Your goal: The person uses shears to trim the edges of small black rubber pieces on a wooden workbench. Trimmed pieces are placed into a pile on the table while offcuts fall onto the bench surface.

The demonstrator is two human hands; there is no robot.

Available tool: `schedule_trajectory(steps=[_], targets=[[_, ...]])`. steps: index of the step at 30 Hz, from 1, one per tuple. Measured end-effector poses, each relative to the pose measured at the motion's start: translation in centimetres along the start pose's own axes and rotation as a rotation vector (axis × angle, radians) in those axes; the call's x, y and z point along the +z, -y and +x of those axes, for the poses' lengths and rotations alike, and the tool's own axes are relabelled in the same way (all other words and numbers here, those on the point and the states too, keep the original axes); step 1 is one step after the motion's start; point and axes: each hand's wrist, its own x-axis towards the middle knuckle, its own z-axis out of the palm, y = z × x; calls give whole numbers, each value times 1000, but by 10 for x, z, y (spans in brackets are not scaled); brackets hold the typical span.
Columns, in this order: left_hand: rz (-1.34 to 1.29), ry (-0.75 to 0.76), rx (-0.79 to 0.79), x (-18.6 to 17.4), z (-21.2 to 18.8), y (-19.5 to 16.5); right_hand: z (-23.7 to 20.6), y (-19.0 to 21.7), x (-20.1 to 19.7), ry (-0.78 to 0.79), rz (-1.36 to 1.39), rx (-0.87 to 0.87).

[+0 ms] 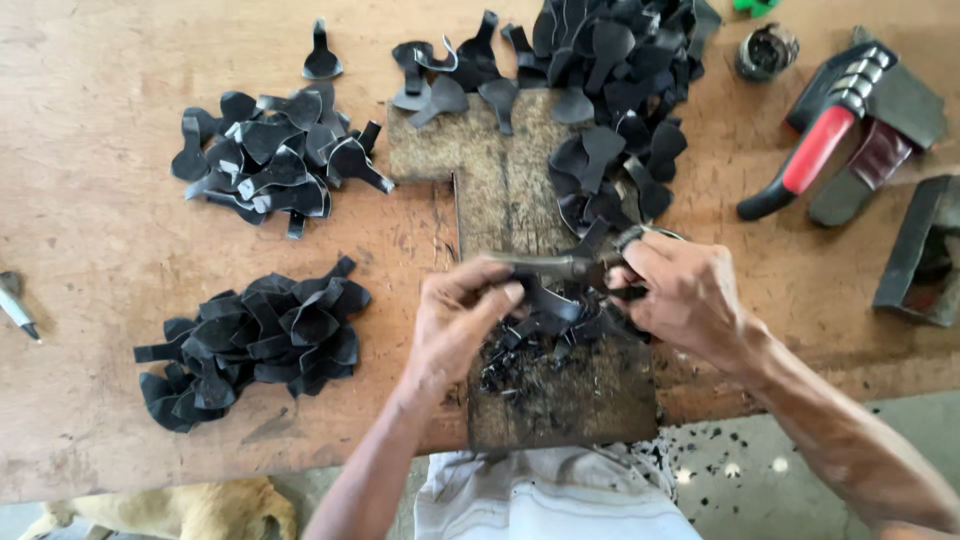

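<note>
My left hand (455, 315) pinches a black rubber piece (545, 300) over a worn wooden cutting board (560, 400). My right hand (685, 295) grips a pair of scissors (560, 265), whose blades point left across the piece. Small black offcuts (515, 355) lie on the board just beneath both hands.
Three heaps of black spoon-shaped rubber cutouts lie on the wooden table (90, 150): one at upper left (265, 155), one at lower left (250, 335), one at the top centre (610, 90). A red-handled tool (825, 145), a metal frame (920, 255) and a small round tin (765, 50) sit at the right. A pen (15, 310) lies at the left edge.
</note>
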Motion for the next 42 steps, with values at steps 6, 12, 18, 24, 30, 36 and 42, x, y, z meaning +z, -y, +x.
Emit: schedule_trajectory(steps=[6, 12, 18, 24, 30, 36, 42], targets=[[147, -7, -87, -27, 63, -6, 40, -16, 29, -187, 236, 49], [99, -29, 27, -58, 108, 6, 70, -48, 49, -113, 283, 80], [-139, 50, -58, -66, 121, 6, 81, -65, 54, -228, 295, 203], [-50, 63, -24, -56, 101, 1, 69, -50, 36, -226, 335, 120], [40, 49, -13, -52, 85, -9, 69, -31, 21, -194, 323, 125], [-19, 5, 9, -60, 87, -6, 78, -19, 33, -208, 258, 130], [112, -83, 217, -67, 73, -9, 70, -8, 42, -149, 347, 122]])
